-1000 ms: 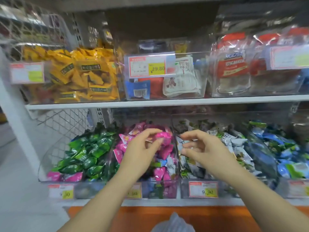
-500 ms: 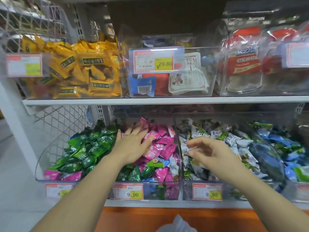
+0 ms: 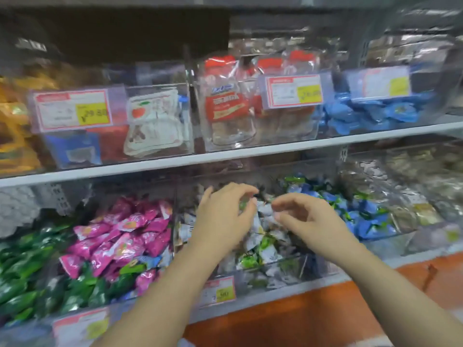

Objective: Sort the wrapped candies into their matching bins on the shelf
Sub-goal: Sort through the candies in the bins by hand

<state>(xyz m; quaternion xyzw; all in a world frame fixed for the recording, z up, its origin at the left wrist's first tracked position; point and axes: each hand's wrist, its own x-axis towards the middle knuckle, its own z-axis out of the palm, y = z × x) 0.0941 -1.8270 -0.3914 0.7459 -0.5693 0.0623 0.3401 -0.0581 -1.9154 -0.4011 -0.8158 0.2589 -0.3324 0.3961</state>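
Note:
My left hand (image 3: 223, 219) hovers over the clear bin (image 3: 313, 267) of white-and-green wrapped candies (image 3: 265, 246). Its fingers curl around a small green-and-white candy (image 3: 242, 204). My right hand (image 3: 308, 219) is beside it over the same bin, fingers curled with thumb and forefinger close together above the pile. Motion blur hides whether it pinches anything. Left of this bin lies the pile of pink candies (image 3: 125, 229), with green candies (image 3: 20, 271) further left. Blue candies (image 3: 365, 216) fill the bin on the right.
The upper shelf (image 3: 225, 156) carries clear bins of packaged snacks with price tags (image 3: 72, 110). A price tag (image 3: 220, 291) hangs on the front of the white-candy bin. An orange panel (image 3: 313, 316) runs below the lower shelf edge.
My left hand left the pink candies and moved right to the white-and-green bin, next to my right hand. The view has swung to the right.

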